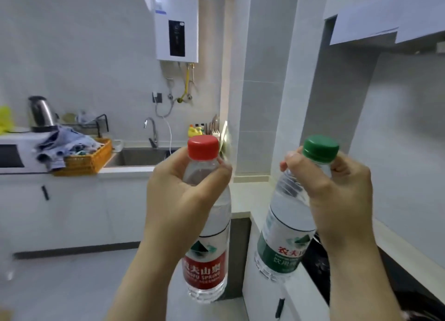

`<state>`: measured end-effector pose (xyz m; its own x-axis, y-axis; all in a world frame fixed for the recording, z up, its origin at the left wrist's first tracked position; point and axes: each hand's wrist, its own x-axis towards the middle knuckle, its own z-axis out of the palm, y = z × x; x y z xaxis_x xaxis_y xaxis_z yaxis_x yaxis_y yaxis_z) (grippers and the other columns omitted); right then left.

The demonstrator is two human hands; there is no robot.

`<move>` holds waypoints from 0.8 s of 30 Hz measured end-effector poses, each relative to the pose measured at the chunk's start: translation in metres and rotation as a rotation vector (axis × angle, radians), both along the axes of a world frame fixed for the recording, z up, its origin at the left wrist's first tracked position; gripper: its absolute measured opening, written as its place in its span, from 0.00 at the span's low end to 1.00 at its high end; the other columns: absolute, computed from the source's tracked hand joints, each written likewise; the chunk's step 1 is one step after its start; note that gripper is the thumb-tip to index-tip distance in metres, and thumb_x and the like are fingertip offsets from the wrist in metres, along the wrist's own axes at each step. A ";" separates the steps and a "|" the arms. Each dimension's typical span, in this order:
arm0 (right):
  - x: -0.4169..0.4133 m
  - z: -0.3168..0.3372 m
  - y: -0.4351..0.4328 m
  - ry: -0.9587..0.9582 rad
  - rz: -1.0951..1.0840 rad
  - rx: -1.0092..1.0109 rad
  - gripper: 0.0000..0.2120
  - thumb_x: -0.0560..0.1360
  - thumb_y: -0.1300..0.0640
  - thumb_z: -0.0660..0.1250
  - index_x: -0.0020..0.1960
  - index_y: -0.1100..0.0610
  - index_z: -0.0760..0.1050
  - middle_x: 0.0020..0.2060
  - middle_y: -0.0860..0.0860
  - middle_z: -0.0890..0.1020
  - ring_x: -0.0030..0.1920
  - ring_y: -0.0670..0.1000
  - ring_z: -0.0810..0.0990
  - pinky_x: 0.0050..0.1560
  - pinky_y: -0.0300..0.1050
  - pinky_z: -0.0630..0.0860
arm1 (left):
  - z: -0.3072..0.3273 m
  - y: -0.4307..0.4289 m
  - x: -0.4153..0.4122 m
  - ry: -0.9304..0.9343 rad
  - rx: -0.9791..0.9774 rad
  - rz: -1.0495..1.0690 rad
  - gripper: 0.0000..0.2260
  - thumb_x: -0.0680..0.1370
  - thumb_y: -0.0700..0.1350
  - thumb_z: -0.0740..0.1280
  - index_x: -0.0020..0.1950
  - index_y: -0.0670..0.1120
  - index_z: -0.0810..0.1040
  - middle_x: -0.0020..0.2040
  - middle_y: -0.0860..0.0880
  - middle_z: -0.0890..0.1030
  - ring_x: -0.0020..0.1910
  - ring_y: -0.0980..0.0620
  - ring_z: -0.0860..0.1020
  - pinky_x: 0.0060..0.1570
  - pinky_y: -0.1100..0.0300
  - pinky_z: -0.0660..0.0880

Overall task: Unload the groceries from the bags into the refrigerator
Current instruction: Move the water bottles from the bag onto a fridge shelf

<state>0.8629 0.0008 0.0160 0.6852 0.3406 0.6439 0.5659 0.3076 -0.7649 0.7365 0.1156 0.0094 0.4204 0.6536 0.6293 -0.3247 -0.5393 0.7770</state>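
My left hand (178,195) grips the neck of a clear water bottle with a red cap and red label (207,260), held upright in mid-air. My right hand (337,195) grips the neck of a second water bottle with a green cap and green label (284,243), tilted slightly with its base toward the left. Both bottles hang in front of me, side by side and apart. No refrigerator or grocery bag shows in this view.
A kitchen counter (127,169) runs along the left with a sink (139,156), a tap (151,131), a wicker basket of cloths (84,161), a microwave (14,154) and a kettle (42,114). A water heater (177,21) hangs on the wall. A dark stove top (315,260) lies at lower right.
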 end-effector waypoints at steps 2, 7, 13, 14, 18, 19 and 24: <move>-0.017 -0.002 0.026 -0.005 0.048 0.001 0.08 0.70 0.51 0.71 0.36 0.55 0.80 0.32 0.48 0.82 0.35 0.44 0.80 0.38 0.32 0.73 | -0.002 0.021 -0.023 0.018 0.015 0.060 0.01 0.67 0.50 0.70 0.37 0.55 0.80 0.36 0.57 0.82 0.40 0.59 0.81 0.37 0.75 0.73; -0.056 -0.007 0.088 0.006 0.188 -0.025 0.09 0.68 0.48 0.69 0.37 0.54 0.80 0.33 0.47 0.82 0.37 0.42 0.79 0.39 0.35 0.72 | -0.006 0.064 -0.077 0.007 -0.035 0.218 0.06 0.67 0.51 0.69 0.38 0.50 0.79 0.36 0.52 0.82 0.38 0.55 0.81 0.39 0.63 0.74; -0.097 -0.013 0.164 0.012 0.374 -0.027 0.08 0.68 0.49 0.70 0.37 0.53 0.80 0.34 0.48 0.83 0.38 0.44 0.80 0.39 0.34 0.76 | -0.008 0.098 -0.119 0.026 -0.035 0.459 0.07 0.67 0.52 0.70 0.40 0.50 0.80 0.36 0.51 0.82 0.37 0.54 0.80 0.41 0.57 0.79; -0.103 -0.013 0.176 0.010 0.410 -0.022 0.07 0.68 0.49 0.70 0.37 0.52 0.80 0.34 0.47 0.83 0.38 0.44 0.80 0.40 0.36 0.76 | -0.008 0.103 -0.124 0.017 -0.042 0.499 0.08 0.68 0.52 0.70 0.40 0.49 0.80 0.35 0.50 0.82 0.37 0.52 0.81 0.42 0.53 0.80; -0.124 -0.014 0.218 0.020 0.571 0.000 0.05 0.68 0.50 0.70 0.36 0.51 0.80 0.33 0.46 0.83 0.37 0.45 0.81 0.40 0.36 0.77 | -0.005 0.119 -0.142 -0.001 -0.072 0.632 0.07 0.68 0.50 0.71 0.41 0.48 0.81 0.36 0.49 0.83 0.37 0.48 0.81 0.43 0.48 0.80; -0.128 -0.015 0.227 0.021 0.606 0.001 0.05 0.68 0.50 0.70 0.36 0.51 0.80 0.33 0.46 0.83 0.37 0.45 0.81 0.40 0.37 0.77 | -0.004 0.122 -0.146 -0.002 -0.073 0.660 0.07 0.68 0.50 0.71 0.40 0.48 0.81 0.36 0.49 0.83 0.37 0.49 0.81 0.42 0.50 0.80; -0.147 -0.010 0.271 -0.002 0.768 -0.026 0.04 0.68 0.50 0.71 0.36 0.50 0.81 0.35 0.46 0.84 0.40 0.47 0.81 0.44 0.43 0.78 | -0.003 0.137 -0.162 -0.006 -0.094 0.855 0.07 0.68 0.50 0.71 0.39 0.47 0.80 0.35 0.48 0.83 0.37 0.47 0.81 0.41 0.51 0.79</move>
<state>0.7157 0.2718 0.0062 0.2490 0.7353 0.6304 0.2026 0.5969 -0.7763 0.5743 0.2526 0.0059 -0.2429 0.7937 0.5577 0.1596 -0.5343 0.8301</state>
